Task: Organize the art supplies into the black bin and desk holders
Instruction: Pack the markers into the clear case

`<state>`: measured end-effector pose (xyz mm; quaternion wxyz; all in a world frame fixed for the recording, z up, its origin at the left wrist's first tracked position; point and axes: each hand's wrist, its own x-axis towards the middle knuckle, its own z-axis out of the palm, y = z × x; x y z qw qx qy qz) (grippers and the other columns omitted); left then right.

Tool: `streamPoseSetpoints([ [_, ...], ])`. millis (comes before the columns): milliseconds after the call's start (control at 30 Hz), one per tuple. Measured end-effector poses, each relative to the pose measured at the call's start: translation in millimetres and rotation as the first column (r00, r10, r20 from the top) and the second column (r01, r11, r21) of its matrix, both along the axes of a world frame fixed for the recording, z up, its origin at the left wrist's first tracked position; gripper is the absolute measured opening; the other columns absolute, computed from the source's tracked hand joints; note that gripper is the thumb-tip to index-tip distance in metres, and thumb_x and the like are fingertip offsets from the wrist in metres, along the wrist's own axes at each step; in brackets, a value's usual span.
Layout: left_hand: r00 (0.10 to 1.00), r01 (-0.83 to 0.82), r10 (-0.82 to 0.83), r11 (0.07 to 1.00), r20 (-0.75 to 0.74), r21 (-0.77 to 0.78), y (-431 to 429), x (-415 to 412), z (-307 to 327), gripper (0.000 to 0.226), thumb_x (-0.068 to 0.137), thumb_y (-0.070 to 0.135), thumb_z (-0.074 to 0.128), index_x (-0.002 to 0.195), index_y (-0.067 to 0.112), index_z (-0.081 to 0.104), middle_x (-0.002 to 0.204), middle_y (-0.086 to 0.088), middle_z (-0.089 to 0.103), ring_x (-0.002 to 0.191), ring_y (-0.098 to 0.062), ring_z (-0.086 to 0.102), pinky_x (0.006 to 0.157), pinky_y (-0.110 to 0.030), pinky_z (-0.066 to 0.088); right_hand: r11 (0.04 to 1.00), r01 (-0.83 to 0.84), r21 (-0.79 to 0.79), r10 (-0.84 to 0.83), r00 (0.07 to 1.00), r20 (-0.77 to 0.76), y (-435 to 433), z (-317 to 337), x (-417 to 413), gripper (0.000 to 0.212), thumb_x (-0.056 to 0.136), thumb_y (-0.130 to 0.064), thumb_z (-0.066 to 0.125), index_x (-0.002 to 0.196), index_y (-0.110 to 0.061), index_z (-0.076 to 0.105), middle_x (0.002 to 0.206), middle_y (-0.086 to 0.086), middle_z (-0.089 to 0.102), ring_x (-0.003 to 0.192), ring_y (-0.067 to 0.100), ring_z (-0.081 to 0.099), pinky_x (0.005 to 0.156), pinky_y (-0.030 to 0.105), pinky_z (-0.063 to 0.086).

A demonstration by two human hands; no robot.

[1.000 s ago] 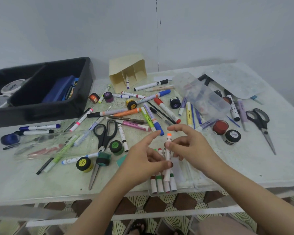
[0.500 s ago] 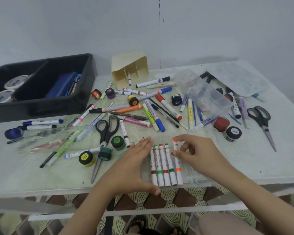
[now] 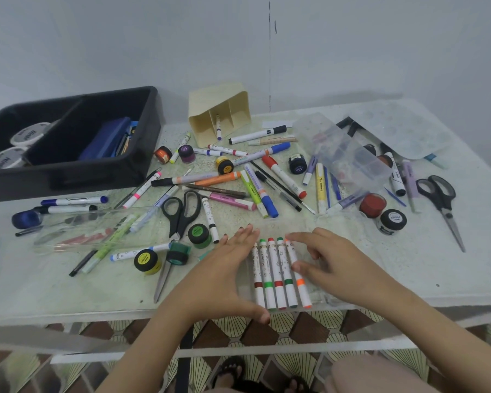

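Markers lie five abreast at six o'clock; the orange one, held up a second ago, has joined them. Left hand presses flat against the row, right hand hovers loose, grasping nothing. Black bin waits at ten o'clock.

Black bin, cream holder, white markers with red, green, orange bands

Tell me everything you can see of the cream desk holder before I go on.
The cream desk holder looks like matte plastic: a boxy body with inner dividers forming several compartments. It lies tipped on its side at the far side of the table, just right of the black bin, its open mouth facing the camera. One white marker with a purplish end lies in a compartment, poking out.
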<state>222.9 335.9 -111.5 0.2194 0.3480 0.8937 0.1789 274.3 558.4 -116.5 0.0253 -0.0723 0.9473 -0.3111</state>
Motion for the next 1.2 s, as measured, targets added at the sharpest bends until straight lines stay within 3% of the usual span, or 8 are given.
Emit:
streamPoseSetpoints([
  [233,1.000,-0.002,0.002,1.000,0.003,0.005,-0.5,-0.2,-1.3,0.127,0.055,0.070,0.073,0.140,0.040,-0.015,0.146,0.027,-0.021,0.126,0.021,-0.026,0.104,-0.008,-0.017,0.997,0.065,0.033,-0.064,0.997,-0.042,-10.9,0.4,4.7,0.049,0.092,-0.043,0.052,0.139,-0.035,0.041,0.082,-0.021,0.037,0.074,-0.006,0.044,0.061,0.014,0.034],
  [500,1.000,-0.004,0.004,1.000,0.005,0.017,-1.8,-2.0,-2.7,0.128,0.055,0.071,0.073,0.144,0.037,-0.013,0.150,0.023,-0.019,0.132,0.015,-0.022,0.109,-0.013,-0.015,0.976,-0.196,0.099,0.168,0.956,0.239,10.0,14.5,-6.0,0.077,0.085,-0.050,0.061,0.149,-0.031,0.021,0.091,-0.018,0.033,0.078,-0.014,0.039,0.065,0.011,0.033],
  [733,1.000,0.002,-0.001,0.999,-0.016,0.038,-2.3,-2.3,-5.2,0.129,0.055,0.070,0.073,0.146,0.035,-0.010,0.151,0.023,-0.017,0.132,0.016,-0.021,0.106,-0.009,-0.016,0.930,-0.213,0.301,0.136,0.957,0.255,-1.4,23.3,-4.2,0.082,0.087,-0.052,0.057,0.151,-0.029,0.011,0.096,-0.016,0.026,0.074,-0.001,0.036,0.060,0.015,0.032],
  [867,1.000,0.003,-0.002,0.999,-0.024,0.054,-2.5,-3.5,-7.4,0.129,0.055,0.070,0.074,0.146,0.035,-0.009,0.149,0.024,-0.018,0.131,0.017,-0.022,0.105,-0.008,-0.017,0.891,-0.244,0.384,0.140,0.950,0.278,-8.8,29.5,-6.7,0.082,0.088,-0.050,0.056,0.152,-0.023,0.010,0.118,-0.006,0.038,0.087,0.003,0.031,0.058,0.019,0.029],
  [967,1.000,0.009,-0.008,0.999,-0.020,0.051,-2.9,-3.4,-6.1,0.127,0.056,0.069,0.074,0.146,0.036,-0.009,0.149,0.025,-0.017,0.132,0.017,-0.021,0.107,-0.010,-0.016,0.880,-0.261,0.397,0.147,0.944,0.295,-9.3,35.2,-10.1,0.081,0.086,-0.052,0.058,0.151,-0.026,0.017,0.112,-0.007,0.042,0.088,0.004,0.035,0.059,0.019,0.030],
  [1067,0.997,-0.072,0.074,0.993,-0.021,0.094,-3.8,-7.7,0.7,0.112,0.057,0.070,0.070,0.145,0.044,0.006,0.149,0.028,0.010,0.138,0.010,0.006,0.115,-0.025,0.008,0.921,-0.238,0.309,0.113,0.921,0.372,-4.4,47.7,-25.8,0.066,0.082,-0.052,0.062,0.141,-0.030,0.041,0.096,-0.015,0.047,0.083,0.003,0.048,0.067,0.020,0.038],
  [1133,0.982,-0.173,0.186,0.959,-0.035,0.225,-4.1,-16.8,6.8,0.087,0.061,0.071,0.064,0.136,0.050,0.025,0.130,0.031,0.042,0.123,0.009,0.037,0.104,-0.027,0.033,0.938,-0.212,0.275,0.096,0.919,0.383,-1.2,57.6,-45.6,0.043,0.083,-0.051,0.062,0.122,-0.031,0.061,0.095,-0.016,0.055,0.080,-0.001,0.051,0.071,0.020,0.043],
  [1200,0.948,-0.254,0.307,0.893,-0.089,0.372,-4.7,-32.2,12.2,0.053,0.075,0.054,0.064,0.123,0.046,0.044,0.104,0.029,0.057,0.099,0.012,0.053,0.089,-0.023,0.045,0.943,-0.198,0.267,0.098,0.934,0.344,-1.1,64.2,-70.3,0.030,0.086,-0.048,0.059,0.105,-0.027,0.070,0.093,-0.014,0.061,0.078,-0.002,0.053,0.073,0.021,0.044],
])
